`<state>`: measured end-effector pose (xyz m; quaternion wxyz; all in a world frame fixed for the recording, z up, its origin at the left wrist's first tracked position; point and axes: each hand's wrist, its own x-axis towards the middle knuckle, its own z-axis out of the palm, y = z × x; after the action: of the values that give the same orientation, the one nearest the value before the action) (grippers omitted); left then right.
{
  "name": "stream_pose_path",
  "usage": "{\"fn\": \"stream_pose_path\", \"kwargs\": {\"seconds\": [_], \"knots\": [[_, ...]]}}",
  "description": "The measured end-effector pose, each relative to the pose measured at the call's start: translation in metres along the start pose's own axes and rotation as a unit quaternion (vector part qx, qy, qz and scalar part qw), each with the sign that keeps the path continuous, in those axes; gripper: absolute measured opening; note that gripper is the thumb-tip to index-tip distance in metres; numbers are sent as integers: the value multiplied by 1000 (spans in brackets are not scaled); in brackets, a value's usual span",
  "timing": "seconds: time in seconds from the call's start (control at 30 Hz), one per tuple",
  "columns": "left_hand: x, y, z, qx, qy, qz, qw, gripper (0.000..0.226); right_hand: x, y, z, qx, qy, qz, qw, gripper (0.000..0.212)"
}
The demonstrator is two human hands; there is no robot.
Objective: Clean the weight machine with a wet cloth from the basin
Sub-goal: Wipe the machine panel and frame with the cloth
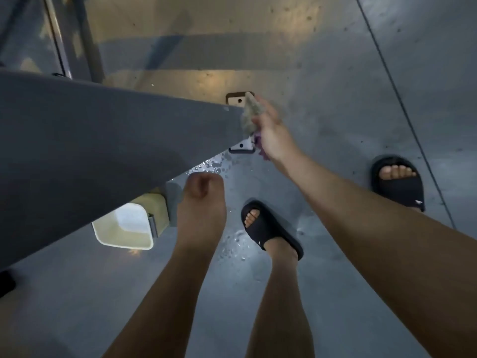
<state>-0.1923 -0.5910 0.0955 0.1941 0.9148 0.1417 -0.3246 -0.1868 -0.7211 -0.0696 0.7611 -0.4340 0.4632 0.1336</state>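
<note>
Grey painted floor (pixel 335 73), wet with water drops (pixel 211 165) near the feet in black slides (pixel 271 228). Weight machine beam (pixel 103 140) slants across from the left. Right hand (pixel 271 133) reaches forward, arm extended, fingers wrapped around a bunched grey-and-purple cloth (pixel 251 117) pressed against the beam's end, above the bolted foot plates (pixel 241 147). Left hand (pixel 202 187) hangs just below the beam's lower edge, fingers curled into a fist, holding nothing. Cream basin (pixel 124 228) sits on the floor, partly under the beam.
</note>
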Motion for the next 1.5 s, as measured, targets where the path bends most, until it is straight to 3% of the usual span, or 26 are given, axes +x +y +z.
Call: {"fn": "stream_pose_path", "kwargs": {"seconds": [0.07,0.13,0.27,0.37,0.47,0.5,0.6,0.63,0.7,0.73,0.8,0.9,1.0,1.1,1.2,1.33,1.5], "knots": [[14,-8,-1,12,29,44,999,28,17,13,17,10,-29,-34,999,44],[24,-13,-3,-11,45,59,997,34,21,19,35,-23,-28,-44,998,33],[25,-9,-14,-81,44,54,994,45,1,11,68,-45,-5,-67,997,45],[19,-12,-21,-94,38,62,993,35,-21,14,84,3,-20,-102,995,64],[15,-15,-24,-90,33,96,991,30,-13,25,83,30,-53,-156,986,59],[14,-15,-24,-87,36,111,989,32,1,24,80,10,-42,-125,991,65],[13,-19,-26,-72,68,133,986,23,47,34,72,-7,5,-24,1000,110],[12,-21,-27,-63,78,132,986,23,51,36,69,-16,8,-28,999,104],[11,-23,-31,-44,87,126,987,28,13,12,76,-26,8,-27,999,62],[10,-22,-32,-39,86,120,988,31,-13,-5,80,4,-11,-26,1000,54],[7,-21,-34,-41,83,104,990,32,-54,-14,85,68,-64,-84,992,58],[3,-23,-38,-67,78,59,993,17,-90,-16,90,48,-119,-193,973,51],[2,-28,-36,-107,87,41,990,17,-62,-5,83,-14,-86,-243,966,52],[6,-31,-31,-102,105,72,987,26,13,19,72,-9,-34,-130,991,57],[13,-35,-27,-86,125,111,982,32,56,32,71,-3,-5,-8,1000,83],[-1,-32,-32,-98,139,84,982,29,16,17,79,-31,7,-18,999,45],[-55,-4,-67,-120,126,74,982,30,-82,-41,96,18,-37,-33,999,74]]}}
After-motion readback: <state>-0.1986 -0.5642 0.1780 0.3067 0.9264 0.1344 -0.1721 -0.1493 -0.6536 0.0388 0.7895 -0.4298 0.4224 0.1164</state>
